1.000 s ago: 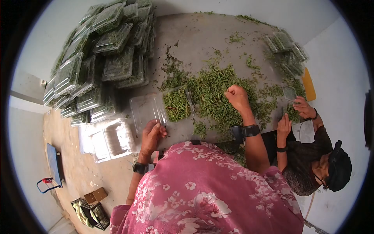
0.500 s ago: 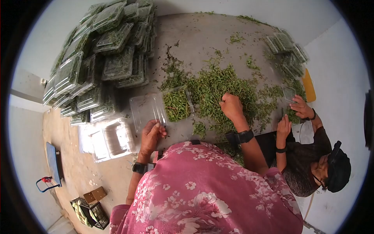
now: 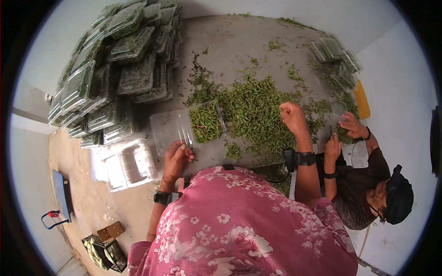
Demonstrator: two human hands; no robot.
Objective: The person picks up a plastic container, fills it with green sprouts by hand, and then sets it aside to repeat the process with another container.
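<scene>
My left hand (image 3: 177, 158) pinches the near edge of an open clear plastic clamshell box. The box's lid (image 3: 166, 131) lies folded out to the left, and its tray, on the right, is filled with green leafy sprigs (image 3: 206, 122). Over the right part of a loose heap of green sprigs (image 3: 253, 106) is my right hand (image 3: 294, 118), its fingers curled closed. Whatever those fingers hold, if anything, is hidden. A small clump of sprigs (image 3: 232, 150) sits just in front of the filled tray.
Filled clamshell boxes (image 3: 133, 76) are piled high at the left, beside a stack of unfilled boxes (image 3: 133, 165). On the right, a co-worker's hands (image 3: 343, 135) handle another box near a yellow object (image 3: 362, 100). A crate (image 3: 106, 253) and a blue trolley (image 3: 62, 195) stand on the floor.
My right hand has moved right across the heap, fingers still curled. My left hand stays at the box's edge. The whole view has shifted slightly.
</scene>
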